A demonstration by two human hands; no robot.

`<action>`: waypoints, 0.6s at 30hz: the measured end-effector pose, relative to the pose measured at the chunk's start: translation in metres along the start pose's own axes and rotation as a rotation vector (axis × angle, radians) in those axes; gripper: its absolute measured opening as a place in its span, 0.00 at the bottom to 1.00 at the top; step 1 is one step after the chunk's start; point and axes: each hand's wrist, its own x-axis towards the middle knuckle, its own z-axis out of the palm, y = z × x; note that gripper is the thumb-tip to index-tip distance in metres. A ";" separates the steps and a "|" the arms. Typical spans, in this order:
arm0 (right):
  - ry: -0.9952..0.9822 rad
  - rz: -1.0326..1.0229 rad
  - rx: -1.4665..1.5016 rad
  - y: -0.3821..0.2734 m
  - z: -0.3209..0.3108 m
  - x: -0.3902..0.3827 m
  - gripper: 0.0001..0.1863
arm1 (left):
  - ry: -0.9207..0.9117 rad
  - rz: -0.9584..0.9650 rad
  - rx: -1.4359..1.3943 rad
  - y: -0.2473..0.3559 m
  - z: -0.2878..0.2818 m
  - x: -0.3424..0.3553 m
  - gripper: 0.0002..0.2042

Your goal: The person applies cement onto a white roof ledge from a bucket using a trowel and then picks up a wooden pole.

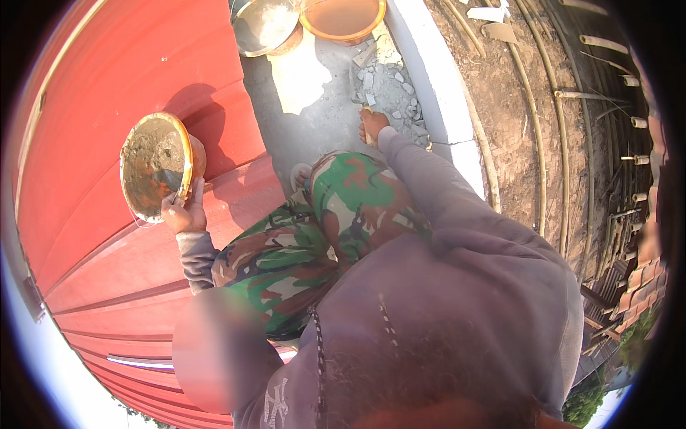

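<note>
Head view: one person's two hands, well apart, with red metal roofing on the left and a pale wall on the right.
Orange-rimmed bucket [188, 159]: at the left, over the red roofing [153, 68], holding a grey-brown mix [163, 143]; whether it rests there or hangs from the hand, I cannot tell.
Left hand [186, 214]: fingers bent at the bucket's lower right edge, seemingly pinching the rim against the thumb.
Right hand [372, 127]: fingers wrapped round the slim handled tool [368, 111], just beside the rubble [407, 93]; its working end is too small to make out.
Step in hand: by my reading, the bucket is being steadied while the tool is held at the rubble strip.
Next move calls for: a firm left grip against spilling, I judge, and a controlled right wrist close to the wall.
Grey floor strip [289, 132]: between roofing and white wall [437, 79], sunlit in patches, bearing a grey-lined bucket [266, 27] and a wide orange bucket [343, 20] at the far end.
Beyond the wall: bamboo poles [532, 107] over brown ground, roof tiles [639, 286], some greenery [589, 404].
Light: bright sun, strong shadows.
</note>
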 end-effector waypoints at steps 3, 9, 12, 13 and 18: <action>0.051 0.044 0.098 0.017 -0.012 -0.017 0.17 | 0.015 0.028 0.046 0.003 -0.007 -0.006 0.15; -0.102 0.039 0.205 -0.006 0.013 -0.030 0.18 | -0.001 0.077 0.090 0.004 -0.006 -0.010 0.12; -0.097 0.062 0.503 -0.060 0.035 0.035 0.18 | -0.015 0.067 0.096 0.003 -0.006 -0.006 0.12; -0.087 0.062 0.560 -0.077 0.035 0.055 0.17 | -0.024 0.058 0.090 0.002 -0.004 -0.004 0.12; 0.146 0.033 0.557 -0.089 0.042 0.066 0.19 | -0.051 0.055 0.097 0.002 -0.002 -0.007 0.14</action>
